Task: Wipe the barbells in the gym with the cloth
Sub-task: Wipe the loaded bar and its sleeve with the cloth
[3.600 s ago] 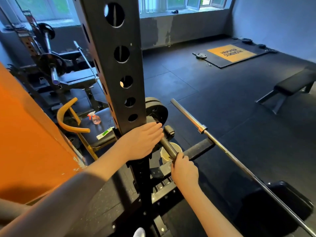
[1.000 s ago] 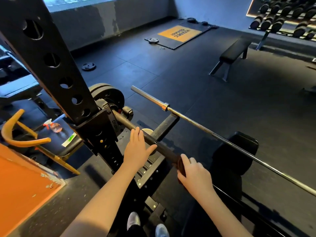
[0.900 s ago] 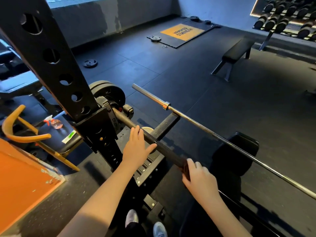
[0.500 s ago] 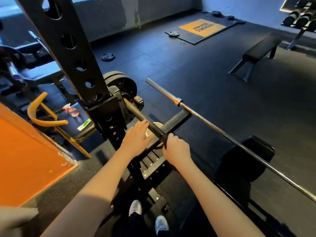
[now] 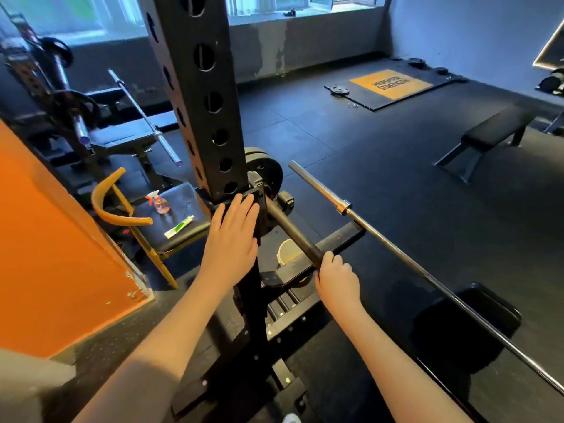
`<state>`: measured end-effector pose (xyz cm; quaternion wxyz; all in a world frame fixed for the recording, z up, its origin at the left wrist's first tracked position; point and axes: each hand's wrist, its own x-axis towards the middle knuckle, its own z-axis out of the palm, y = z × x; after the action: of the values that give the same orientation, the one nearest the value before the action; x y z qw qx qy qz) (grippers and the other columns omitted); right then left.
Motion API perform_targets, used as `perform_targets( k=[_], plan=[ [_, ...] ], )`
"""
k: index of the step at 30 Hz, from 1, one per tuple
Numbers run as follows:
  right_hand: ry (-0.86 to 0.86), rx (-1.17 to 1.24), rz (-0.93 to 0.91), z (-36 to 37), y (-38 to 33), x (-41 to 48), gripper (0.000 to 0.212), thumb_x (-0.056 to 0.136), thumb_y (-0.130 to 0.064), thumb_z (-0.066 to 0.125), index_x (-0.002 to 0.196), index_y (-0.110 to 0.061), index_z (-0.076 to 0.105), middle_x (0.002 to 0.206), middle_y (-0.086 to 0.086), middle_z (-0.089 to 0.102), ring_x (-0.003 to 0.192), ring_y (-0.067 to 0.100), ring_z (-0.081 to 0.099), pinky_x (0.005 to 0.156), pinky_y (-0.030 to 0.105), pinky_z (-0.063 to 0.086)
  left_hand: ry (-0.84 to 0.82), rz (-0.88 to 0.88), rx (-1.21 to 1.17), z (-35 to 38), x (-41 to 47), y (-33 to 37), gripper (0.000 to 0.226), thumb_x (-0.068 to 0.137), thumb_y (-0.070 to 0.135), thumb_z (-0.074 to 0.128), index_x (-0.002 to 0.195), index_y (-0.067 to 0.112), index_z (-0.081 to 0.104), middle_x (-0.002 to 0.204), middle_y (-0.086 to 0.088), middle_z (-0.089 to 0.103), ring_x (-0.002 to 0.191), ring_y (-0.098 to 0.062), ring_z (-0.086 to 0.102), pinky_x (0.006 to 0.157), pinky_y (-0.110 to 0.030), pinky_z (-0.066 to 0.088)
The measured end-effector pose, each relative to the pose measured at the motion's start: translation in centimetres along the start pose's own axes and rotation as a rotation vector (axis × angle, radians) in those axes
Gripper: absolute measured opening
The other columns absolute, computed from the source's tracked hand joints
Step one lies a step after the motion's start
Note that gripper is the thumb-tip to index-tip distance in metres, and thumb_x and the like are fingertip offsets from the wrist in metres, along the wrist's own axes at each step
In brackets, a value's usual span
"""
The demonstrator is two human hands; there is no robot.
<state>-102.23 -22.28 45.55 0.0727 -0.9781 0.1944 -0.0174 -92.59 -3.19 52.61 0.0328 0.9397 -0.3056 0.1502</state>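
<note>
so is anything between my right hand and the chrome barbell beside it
Nothing visible. The right hand grips the dark bar, and only open space above the black floor beam separates it from the chrome barbell.

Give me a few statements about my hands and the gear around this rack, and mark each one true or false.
1. The left hand lies flat against the black rack upright. True.
2. The right hand grips the chrome barbell. False: it grips the dark bar; the chrome barbell lies apart, to its right.
3. A spray bottle stands on the padded seat. True.
4. The yellow floor mat lies beside the orange wall. False: it lies across the room, near the blue wall.
</note>
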Motion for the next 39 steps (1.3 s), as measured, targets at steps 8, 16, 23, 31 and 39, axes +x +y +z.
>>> perform_targets(
  k=[8,16,23,31,39],
  plan=[
    [-0.006,0.004,0.088,-0.1,-1.5,0.6,0.037,0.099,-0.035,0.052,0.129,-0.015,0.043,0.116,0.003,0.057,0.102,0.017,0.059,0.080,0.026,0.049,-0.026,0.103,0.209,0.3,0.4,-2.9,0.078,0.080,0.026,0.071,0.146,0.005,0.038,0.155,-0.012,0.033,0.145,-0.028,0.027,0.118,-0.042,0.018],
    [0.044,-0.056,0.140,0.8,-4.0,3.1,0.037,0.100,-0.044,0.047,0.122,-0.015,0.048,0.111,0.003,0.058,0.097,0.018,0.060,0.074,0.028,0.049,0.082,0.164,0.150,1.9,0.4,-3.9,0.078,0.077,0.022,0.069,0.145,0.000,0.038,0.154,-0.017,0.034,0.143,-0.032,0.030,0.119,-0.043,0.015],
    [0.035,-0.040,0.102,1.2,-5.1,5.7,0.037,0.101,-0.041,0.047,0.125,-0.015,0.043,0.113,0.005,0.055,0.092,0.016,0.055,0.068,0.024,0.038,0.187,0.172,0.157,3.6,0.8,-4.0,0.075,0.079,0.018,0.065,0.145,-0.001,0.036,0.153,-0.018,0.034,0.143,-0.032,0.029,0.117,-0.044,0.022],
    [0.105,0.017,0.130,1.3,-4.8,4.1,0.042,0.102,-0.036,0.046,0.139,-0.018,0.038,0.116,0.005,0.058,0.100,0.019,0.059,0.078,0.027,0.047,0.235,0.216,0.156,3.8,0.9,-4.5,0.068,0.090,0.028,0.057,0.146,-0.002,0.032,0.152,-0.018,0.036,0.141,-0.031,0.034,0.116,-0.042,0.019],
    [0.589,-0.048,0.009,5.1,-4.0,3.4,0.050,0.072,-0.002,0.080,0.120,-0.003,0.066,0.112,0.018,0.069,0.097,0.040,0.066,0.083,0.048,0.055,0.411,0.302,0.150,5.3,2.4,-4.8,0.068,0.090,0.036,0.048,0.146,-0.001,0.033,0.151,-0.015,0.040,0.140,-0.028,0.037,0.116,-0.039,0.016]
  ],
)
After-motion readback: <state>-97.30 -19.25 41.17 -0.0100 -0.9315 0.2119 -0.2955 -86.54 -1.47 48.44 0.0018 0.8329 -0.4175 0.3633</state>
